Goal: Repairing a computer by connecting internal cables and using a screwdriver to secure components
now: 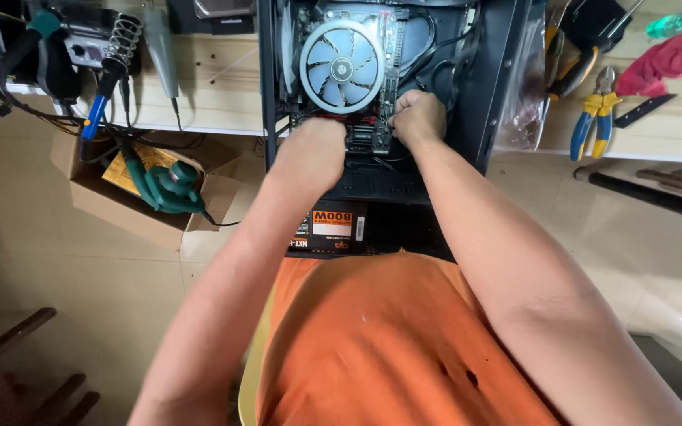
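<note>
Both hands are inside an open black computer case (507,71) that lies at the near edge of the table (215,95), its open side facing up. The left hand (309,154) is clenched into a fist low on the motherboard (369,134); what it closes on is hidden beneath it. The right hand (417,117) is also curled tight just beside it, fingertips pinching at something small on the board's lower edge, too small to name. Just beyond both hands sits the round pale cooler fan (342,65), untouched.

My reading is that the step in hand is seating or freeing a small connector or fastener along the board's lower edge. The next move likely calls for a steady, straight push or pull with the board braced, and for keeping clear of the loose black cables (428,75) beside the fan.

Below the case, near the person's orange shirt (388,347), a black rectangular power supply (333,229) carries an orange-and-white label on its face. On the floor under the table's left part, an open brown cardboard box (104,197) holds a flat yellow printed package (132,170), with a green power tool (169,188) resting across it. Near the table's right edge lie blue-and-yellow handled pliers (596,118) and a red cloth (661,63).
</note>
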